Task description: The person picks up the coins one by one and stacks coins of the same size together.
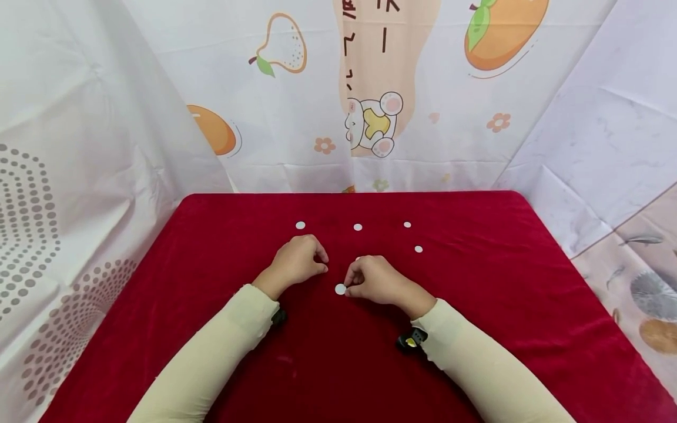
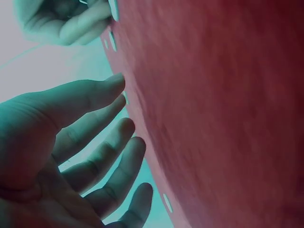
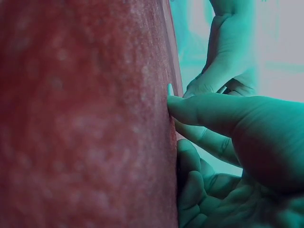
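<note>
A flat white disc [image 1: 340,289] lies on the red cloth in the head view, at the fingertips of my right hand [image 1: 382,281]. That hand appears to pinch the disc's right edge with curled fingers. In the right wrist view the thumb [image 3: 183,108] meets the disc [image 3: 170,89], which is seen edge-on; part of the grip is hidden. My left hand [image 1: 298,258] hovers to the left with loosely bent fingers and holds nothing. Its spread fingers show in the left wrist view. The nearest disc to it is a white one [image 1: 300,225] beyond its knuckles.
Farther back on the red cloth [image 1: 238,223] lie more white discs: one in the middle [image 1: 358,227], one at right [image 1: 407,224] and one just nearer [image 1: 419,249]. A pale sliver shows behind the right hand. Printed curtains [image 1: 296,117] hang behind the table.
</note>
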